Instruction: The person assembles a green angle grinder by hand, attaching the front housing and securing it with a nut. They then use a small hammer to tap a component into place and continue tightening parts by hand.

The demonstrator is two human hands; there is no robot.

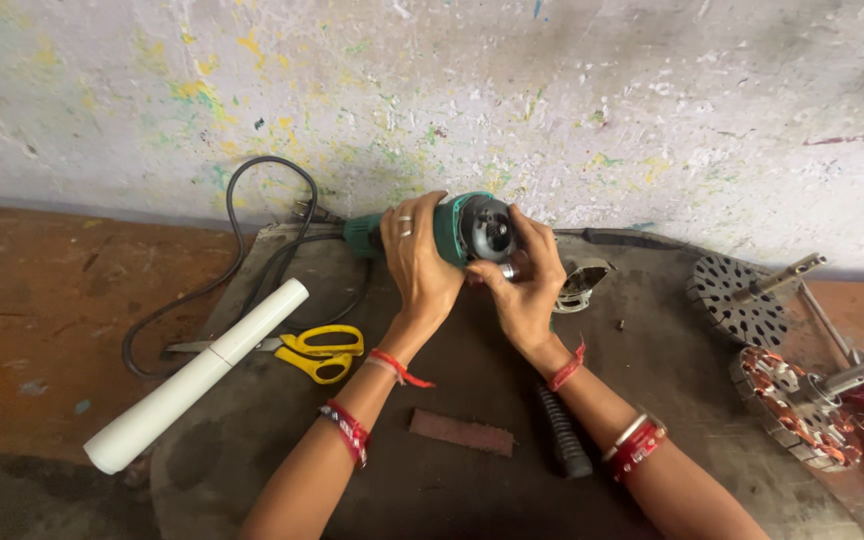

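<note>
Nearest on the dark mat (472, 490): brown strip (462, 432), black ribbed grip (563, 432), w/ white pipe (197, 375) & yellow scissors (320, 352) to the left. Further back, L hand (416, 262) is wrapped round the green angle grinder (449, 232) body by the wall, R hand (524, 280) pinching its open front end. Fan rotors (792, 405) lie well apart, far right.

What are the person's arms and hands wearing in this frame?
Both forearms are bare, with no sleeves. The left hand has a silver ring on one finger, a red thread at the wrist and a red patterned bangle further up the forearm. The right hand has a red thread at the wrist and red and silver bangles further up.
</note>
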